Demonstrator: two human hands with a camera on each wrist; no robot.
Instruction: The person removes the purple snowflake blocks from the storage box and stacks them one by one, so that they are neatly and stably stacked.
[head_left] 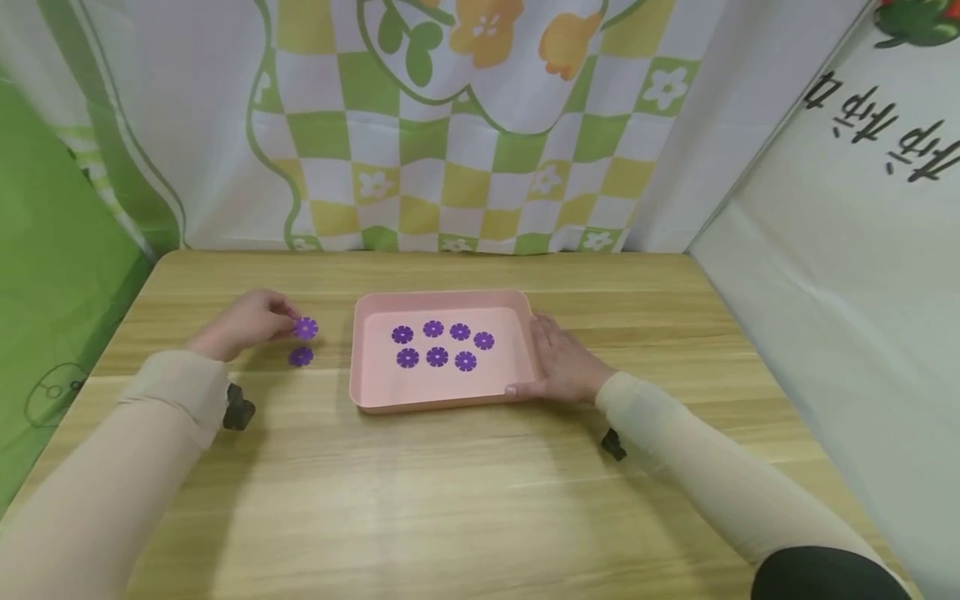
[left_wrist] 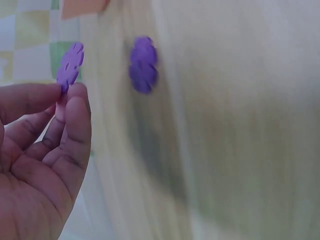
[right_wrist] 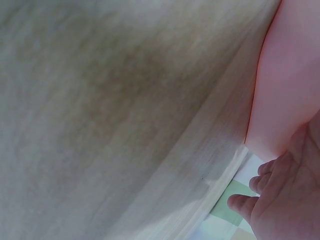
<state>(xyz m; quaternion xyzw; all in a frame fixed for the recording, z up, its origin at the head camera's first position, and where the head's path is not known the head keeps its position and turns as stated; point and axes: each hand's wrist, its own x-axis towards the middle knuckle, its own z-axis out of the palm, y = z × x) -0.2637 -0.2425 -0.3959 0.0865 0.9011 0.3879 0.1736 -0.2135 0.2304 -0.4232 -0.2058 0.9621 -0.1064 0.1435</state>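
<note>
My left hand (head_left: 251, 322) pinches a purple notched disc (head_left: 306, 328) by its edge between thumb and fingertips, left of the pink tray (head_left: 435, 400). In the left wrist view the held disc (left_wrist: 70, 66) stands tilted above the fingertips of my left hand (left_wrist: 42, 160). A second purple disc (head_left: 302, 357) lies on the table just nearer to me. Several purple discs (head_left: 437, 357) lie in two rows inside the tray. My right hand (head_left: 566, 362) rests against the tray's right side, fingers extended; the right wrist view shows its palm (right_wrist: 285, 200) beside the pink wall (right_wrist: 280, 85).
The wooden table (head_left: 390, 500) spreads around the tray. A patterned cloth (head_left: 465, 183) hangs behind its far edge, a green surface (head_left: 60, 275) stands at the left, and a white sheet (head_left: 847, 275) with dark writing at the right.
</note>
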